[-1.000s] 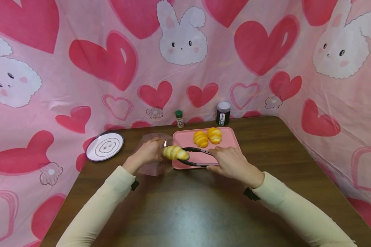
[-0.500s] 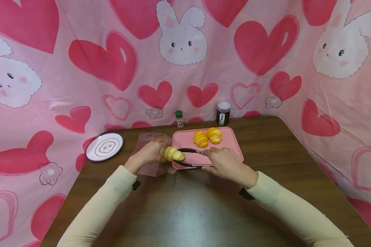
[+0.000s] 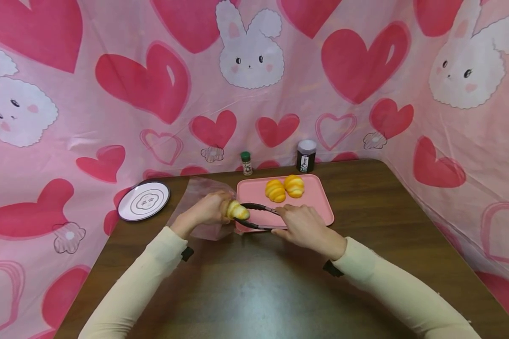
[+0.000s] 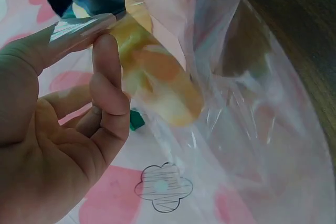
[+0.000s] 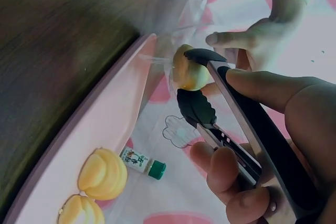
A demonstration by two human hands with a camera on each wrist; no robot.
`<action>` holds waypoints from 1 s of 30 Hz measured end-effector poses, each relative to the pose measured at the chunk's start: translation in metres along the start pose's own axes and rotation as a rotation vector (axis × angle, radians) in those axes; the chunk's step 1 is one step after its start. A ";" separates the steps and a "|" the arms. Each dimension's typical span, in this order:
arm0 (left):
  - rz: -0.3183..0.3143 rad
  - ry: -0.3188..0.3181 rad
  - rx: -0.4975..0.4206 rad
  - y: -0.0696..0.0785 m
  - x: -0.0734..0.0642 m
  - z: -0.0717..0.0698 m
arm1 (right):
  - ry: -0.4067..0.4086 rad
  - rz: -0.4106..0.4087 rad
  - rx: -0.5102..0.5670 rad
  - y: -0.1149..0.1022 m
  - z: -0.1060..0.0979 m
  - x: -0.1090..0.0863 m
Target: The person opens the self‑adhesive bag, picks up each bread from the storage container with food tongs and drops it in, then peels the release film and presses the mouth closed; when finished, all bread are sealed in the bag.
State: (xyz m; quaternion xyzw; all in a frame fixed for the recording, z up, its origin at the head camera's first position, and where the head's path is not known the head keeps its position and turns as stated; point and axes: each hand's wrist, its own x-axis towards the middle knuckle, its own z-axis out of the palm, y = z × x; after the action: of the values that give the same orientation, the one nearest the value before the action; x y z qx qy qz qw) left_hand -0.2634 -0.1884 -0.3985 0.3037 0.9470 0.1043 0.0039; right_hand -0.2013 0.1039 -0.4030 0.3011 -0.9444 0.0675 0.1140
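My left hand (image 3: 206,208) pinches the mouth edge of a clear plastic bag (image 4: 247,129), its thumb and forefinger meeting on the film. My right hand (image 3: 305,227) grips black-tipped tongs (image 5: 247,124) by the handles. Between the tong tips is a yellow-and-white croissant-shaped bread roll (image 3: 238,211). In the left wrist view much of this roll (image 4: 157,74) shows through the film, inside the bag. The right wrist view shows its near end (image 5: 189,70) still between the tips. In the head view my left hand hides part of the bag and roll.
Two more bread rolls (image 3: 294,186) lie on a pink tray (image 3: 318,207) behind the tongs. A green-capped shaker (image 3: 246,163) and a dark jar with a pale lid (image 3: 306,156) stand along the back edge. At left lies a white plate (image 3: 144,201) with a dark rim.
My right hand has moved left with the tongs, carrying the roll further into the bag. My left hand stays nearly in place, and the bag's far part has spread outward.
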 end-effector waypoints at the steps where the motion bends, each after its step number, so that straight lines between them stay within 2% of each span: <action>1: -0.014 -0.006 0.000 0.001 0.000 0.000 | 0.000 0.000 0.001 0.000 0.000 0.001; 4: -0.059 -0.009 -0.044 0.003 0.000 -0.002 | -0.002 0.006 -0.003 -0.002 0.001 0.003; 9: -0.074 0.011 -0.094 0.003 0.001 -0.003 | -0.002 0.012 -0.027 -0.004 0.002 0.006; 15: -0.098 0.025 -0.048 0.001 0.001 -0.004 | -0.001 0.017 -0.009 -0.005 0.003 0.008; 18: -0.122 0.020 -0.059 0.001 0.000 -0.004 | -0.011 0.019 -0.008 -0.004 0.005 0.008; 22: -0.105 0.001 -0.056 -0.001 0.000 -0.004 | -0.025 0.018 -0.004 -0.001 0.008 0.008; 25: -0.094 -0.020 -0.021 -0.002 -0.001 -0.004 | -0.034 0.014 0.004 0.001 0.008 0.008; 30: -0.169 -0.040 0.059 0.001 -0.004 -0.006 | -0.040 0.013 0.009 0.002 0.007 0.008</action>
State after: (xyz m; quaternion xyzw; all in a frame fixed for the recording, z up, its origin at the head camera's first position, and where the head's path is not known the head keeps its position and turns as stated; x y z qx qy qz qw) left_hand -0.2606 -0.1913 -0.3925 0.2248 0.9717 0.0695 0.0228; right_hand -0.2098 0.0994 -0.4075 0.2965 -0.9481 0.0665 0.0930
